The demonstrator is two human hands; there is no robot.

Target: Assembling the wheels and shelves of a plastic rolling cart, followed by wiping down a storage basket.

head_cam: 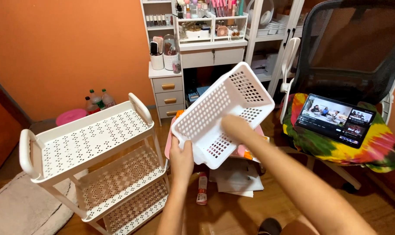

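Orange walls (67,48) back a wooden floor, where a white plastic cart (93,161) with three perforated shelves and rounded end handles stands at the left. Just right of it, the left hand (181,159) pinches the near corner of a white slotted basket (221,114), fingers closed around the rim, tilting it so its hollow faces the camera. The right hand (235,126) reaches inside, blurred; its fingers' spread can't be told. Farther right, a tablet (334,119) leans on a tie-dye cloth (380,150) over a mesh chair (354,48).
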